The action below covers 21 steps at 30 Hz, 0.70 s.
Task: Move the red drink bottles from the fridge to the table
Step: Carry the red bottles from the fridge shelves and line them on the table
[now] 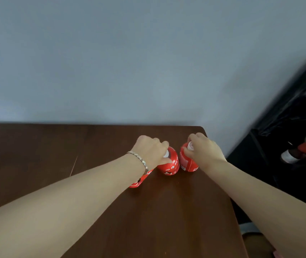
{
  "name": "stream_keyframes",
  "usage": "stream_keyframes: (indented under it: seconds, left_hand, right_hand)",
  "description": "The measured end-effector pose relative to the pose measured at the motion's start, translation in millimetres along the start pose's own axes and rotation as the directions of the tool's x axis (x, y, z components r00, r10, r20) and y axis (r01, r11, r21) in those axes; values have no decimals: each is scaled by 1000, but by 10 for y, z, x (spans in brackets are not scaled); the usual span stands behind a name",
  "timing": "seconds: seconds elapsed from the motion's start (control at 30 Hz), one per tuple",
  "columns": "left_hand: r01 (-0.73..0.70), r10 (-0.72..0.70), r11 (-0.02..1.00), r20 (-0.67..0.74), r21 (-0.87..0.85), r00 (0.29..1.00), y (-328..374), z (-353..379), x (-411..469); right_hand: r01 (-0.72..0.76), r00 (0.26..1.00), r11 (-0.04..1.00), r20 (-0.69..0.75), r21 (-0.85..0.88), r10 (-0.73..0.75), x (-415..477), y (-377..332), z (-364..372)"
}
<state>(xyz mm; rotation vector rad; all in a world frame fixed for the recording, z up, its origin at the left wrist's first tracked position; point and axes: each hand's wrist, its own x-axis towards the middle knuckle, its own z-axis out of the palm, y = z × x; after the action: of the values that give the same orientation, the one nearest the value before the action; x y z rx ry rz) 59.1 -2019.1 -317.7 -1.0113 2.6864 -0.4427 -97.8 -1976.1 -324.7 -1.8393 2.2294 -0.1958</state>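
Ideally, with the left hand (151, 149) gripping the left red bottle (169, 164) by its cap and the right hand (203, 148) the right red bottle (185, 162), both bases settle flat near the far right corner of the counter (55, 146) before release.

I see only a sliver of a third red drink bottle (139, 182); my left arm (77, 196) covers the rest. My left grip (151, 150) hides most of the white cap (166, 155) on the middle red bottle (169, 165). My right grip (203, 148) does the same on the right red bottle (186, 162). Their white print is too blurry to read. The dark brown wooden table (36, 155) runs off the left edge. The black thing (288, 112) at right is smeared.
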Motion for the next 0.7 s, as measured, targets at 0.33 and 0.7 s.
stream_keyframes:
  seconds: [0.33,0.7]
  left_hand:
    - [89,-123,943,-87,-322,989,-10,234,387]
    - [211,-332,774,-99,-596,938,-61,440,96]
  right_hand:
    - [-19,1000,987,-19,159,22,121,89,165]
    - [-144,989,974,69,176,134,228,-97,213]
